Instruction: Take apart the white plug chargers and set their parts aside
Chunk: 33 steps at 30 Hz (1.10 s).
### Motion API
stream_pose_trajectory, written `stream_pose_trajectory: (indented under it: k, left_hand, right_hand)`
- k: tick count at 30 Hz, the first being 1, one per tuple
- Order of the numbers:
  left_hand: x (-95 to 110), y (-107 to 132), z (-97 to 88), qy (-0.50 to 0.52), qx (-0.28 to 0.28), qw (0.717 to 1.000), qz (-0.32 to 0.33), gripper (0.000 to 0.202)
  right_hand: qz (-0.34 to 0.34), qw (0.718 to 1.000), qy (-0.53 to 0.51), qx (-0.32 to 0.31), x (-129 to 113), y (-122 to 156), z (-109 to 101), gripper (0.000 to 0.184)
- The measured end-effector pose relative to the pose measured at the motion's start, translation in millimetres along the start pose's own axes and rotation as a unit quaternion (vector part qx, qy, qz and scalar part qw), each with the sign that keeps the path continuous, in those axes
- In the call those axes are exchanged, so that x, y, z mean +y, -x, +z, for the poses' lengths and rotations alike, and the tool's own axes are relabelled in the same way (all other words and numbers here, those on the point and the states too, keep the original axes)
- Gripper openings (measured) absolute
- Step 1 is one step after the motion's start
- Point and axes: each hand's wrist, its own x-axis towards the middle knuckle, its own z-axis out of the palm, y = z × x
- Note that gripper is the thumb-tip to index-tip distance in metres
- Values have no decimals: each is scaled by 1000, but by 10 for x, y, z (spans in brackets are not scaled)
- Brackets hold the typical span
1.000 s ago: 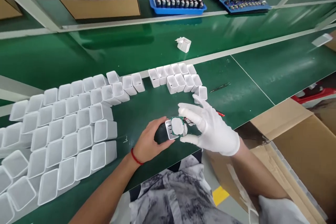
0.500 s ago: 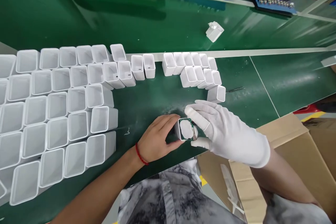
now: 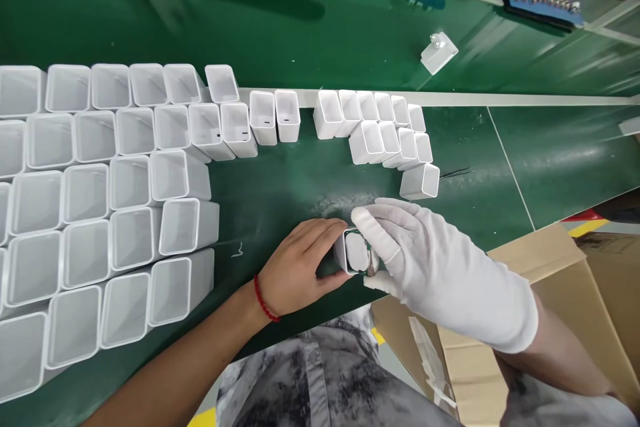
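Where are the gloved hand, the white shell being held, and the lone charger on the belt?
gloved right hand (image 3: 445, 270), head view, back of the glove
white shell (image 3: 341, 255), head view, its left side wall
lone charger (image 3: 439, 53), head view, its white body

legible text: none | held casing (image 3: 350, 252): no print readable | cardboard box (image 3: 590, 260): none

Left hand (image 3: 299, 268), right hand (image 3: 443, 273) on casing (image 3: 351, 253)
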Motion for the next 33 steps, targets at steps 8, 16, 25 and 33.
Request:
stream_pose_trajectory:
  k: [8, 16, 25, 33]
  left_hand:
    - [-6, -6, 2, 8, 12, 1000, 9, 52]
    - [-3, 0, 0, 12, 14, 1000, 15, 49]
    - [-17, -2, 5, 19, 23, 999, 10, 52]
    - [67, 17, -20, 43, 129, 991, -19, 53]
  right_hand:
    - [28, 999, -13, -29, -56, -74, -47, 50]
    - [25, 998, -37, -51, -73, -101, 54, 55]
    - [142, 973, -157, 91, -72, 96, -14, 59]
    - [374, 748, -529, 145, -561, 263, 562, 57]
